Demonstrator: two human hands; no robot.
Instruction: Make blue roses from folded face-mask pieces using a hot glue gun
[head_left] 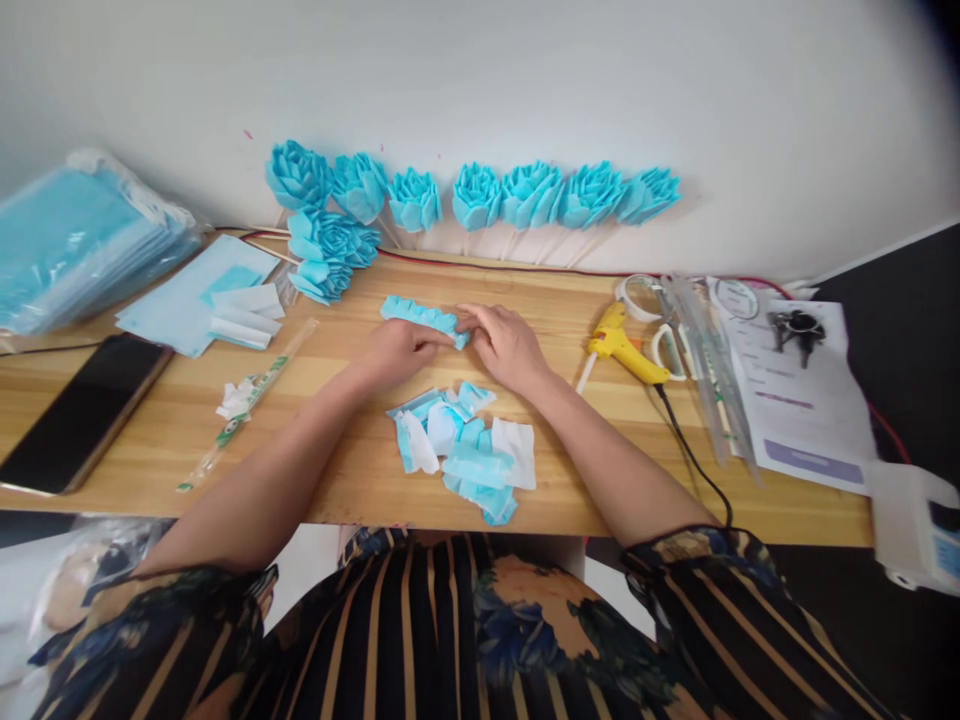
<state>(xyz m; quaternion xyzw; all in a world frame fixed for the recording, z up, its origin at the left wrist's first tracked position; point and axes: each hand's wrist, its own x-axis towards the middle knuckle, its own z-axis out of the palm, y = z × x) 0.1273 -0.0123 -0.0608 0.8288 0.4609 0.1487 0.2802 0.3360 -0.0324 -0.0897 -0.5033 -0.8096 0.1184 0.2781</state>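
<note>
A narrow light-blue fabric strip (414, 312) with a scalloped, folded upper edge lies across the table in front of me. Its right end is between my two hands. My left hand (401, 352) is closed, with thumb and forefinger pressed along the strip's lower edge. From the other side, the fingers of my right hand (504, 342) pinch the right end. Just below my hands is a loose pile of blue and white fabric scraps (480, 455).
Blue fabric flowers (476, 195) on sticks lean along the wall. At left are bagged masks (75, 240), flat blue sheets (191, 290), a phone (86, 415) and a clear wrapper (251, 400). A yellow glue gun (626, 345), scissors (667, 350) and paper with keys (799, 400) lie right.
</note>
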